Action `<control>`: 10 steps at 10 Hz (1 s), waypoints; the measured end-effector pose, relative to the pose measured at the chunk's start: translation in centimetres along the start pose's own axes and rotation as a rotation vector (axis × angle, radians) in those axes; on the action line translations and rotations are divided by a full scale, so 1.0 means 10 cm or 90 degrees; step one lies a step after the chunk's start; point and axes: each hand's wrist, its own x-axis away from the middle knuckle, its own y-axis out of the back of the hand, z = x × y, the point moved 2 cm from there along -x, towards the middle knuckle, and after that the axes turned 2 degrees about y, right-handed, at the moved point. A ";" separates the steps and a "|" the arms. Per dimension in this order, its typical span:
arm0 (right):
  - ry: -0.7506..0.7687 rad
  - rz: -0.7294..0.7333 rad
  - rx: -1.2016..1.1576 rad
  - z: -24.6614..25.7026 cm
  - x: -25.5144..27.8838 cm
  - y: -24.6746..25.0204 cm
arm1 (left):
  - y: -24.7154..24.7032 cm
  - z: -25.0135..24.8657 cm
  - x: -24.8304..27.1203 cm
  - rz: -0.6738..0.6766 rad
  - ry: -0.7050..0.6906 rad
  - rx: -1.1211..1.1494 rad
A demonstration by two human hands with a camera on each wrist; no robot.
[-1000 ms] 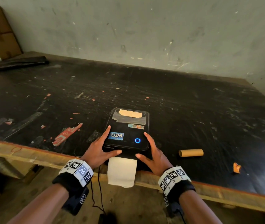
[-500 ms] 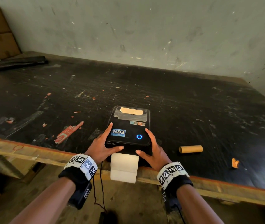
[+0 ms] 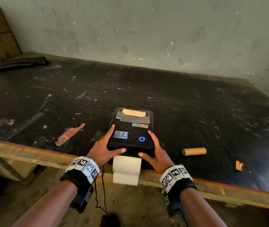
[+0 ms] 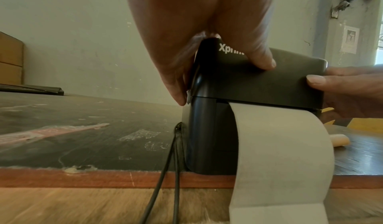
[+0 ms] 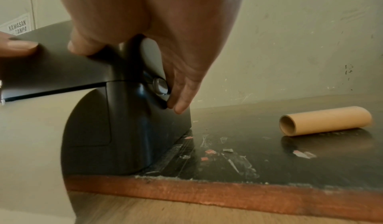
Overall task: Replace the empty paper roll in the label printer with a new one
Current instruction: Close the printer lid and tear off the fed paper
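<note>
We should press the lid of the label printer [image 3: 130,128], at the table [image 3: 163,95] front edge, down evenly, left hand [image 3: 102,149] and right hand [image 3: 157,155] flat, fingers straight, keeping the paper [image 3: 127,166] square.

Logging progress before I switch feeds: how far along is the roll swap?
Done: the empty core lies on the table; white paper hangs from the closed printer. In hand: left hand and right hand press its sides. Left: probably only letting go and checking the feed.

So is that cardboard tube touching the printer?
Apart. The right wrist view shows bare table between the tube and the printer.
</note>
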 end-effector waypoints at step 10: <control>0.007 -0.005 -0.007 0.00 0.01 -0.01 | -0.01 0.01 -0.01 -0.004 0.001 0.004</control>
